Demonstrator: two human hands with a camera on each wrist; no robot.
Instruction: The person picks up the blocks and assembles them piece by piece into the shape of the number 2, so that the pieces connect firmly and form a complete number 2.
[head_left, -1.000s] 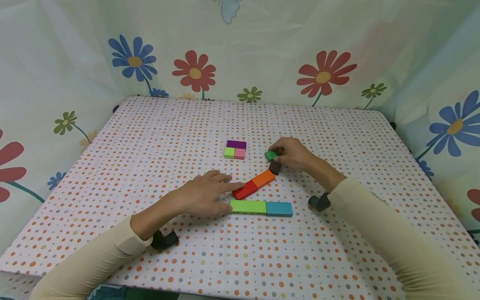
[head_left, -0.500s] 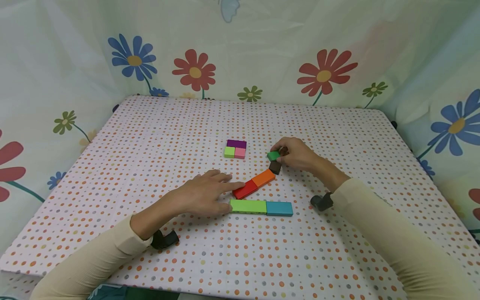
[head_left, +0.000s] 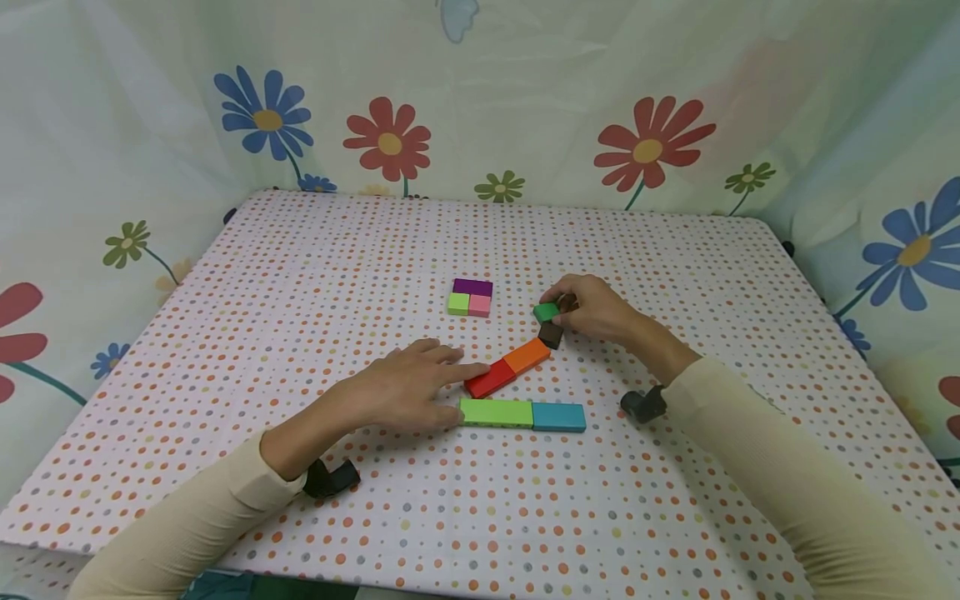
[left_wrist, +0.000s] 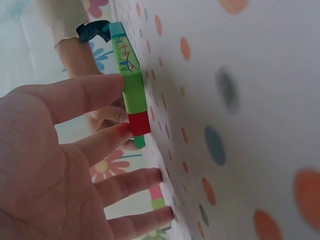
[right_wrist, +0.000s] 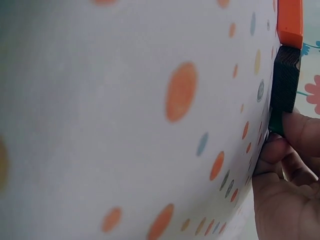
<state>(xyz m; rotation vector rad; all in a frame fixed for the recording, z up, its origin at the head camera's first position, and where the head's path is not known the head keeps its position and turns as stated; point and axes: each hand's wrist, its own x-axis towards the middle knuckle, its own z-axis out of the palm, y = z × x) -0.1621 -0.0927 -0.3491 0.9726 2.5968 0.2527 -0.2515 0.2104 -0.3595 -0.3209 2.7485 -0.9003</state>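
Note:
My left hand (head_left: pixel 408 389) lies with its fingers spread. Its index fingertip touches the end of the red block (head_left: pixel 490 380), and its thumb touches the end of the long light-green block (head_left: pixel 497 413). Between the thumb and fingers of my right hand (head_left: pixel 592 307) is a small green block (head_left: pixel 547 312), held against the far end of a black block (head_left: pixel 551 335). An orange block (head_left: pixel 527 357) joins the red one to the black one in a slanting row. In the right wrist view, the thumb presses the green block's side beside the black block (right_wrist: pixel 286 77).
A blue block (head_left: pixel 558 417) continues the light-green one nearer the front. Farther back, a purple block (head_left: pixel 472 287) sits behind a small lime block (head_left: pixel 458 304) and a pink block (head_left: pixel 479 306). The dotted cloth table (head_left: pixel 337 275) backs onto a flowered curtain (head_left: pixel 525 100).
My right hand has shifted slightly right with the green block, bringing it closer against the black block and turning it a little. The left hand has stayed in place.

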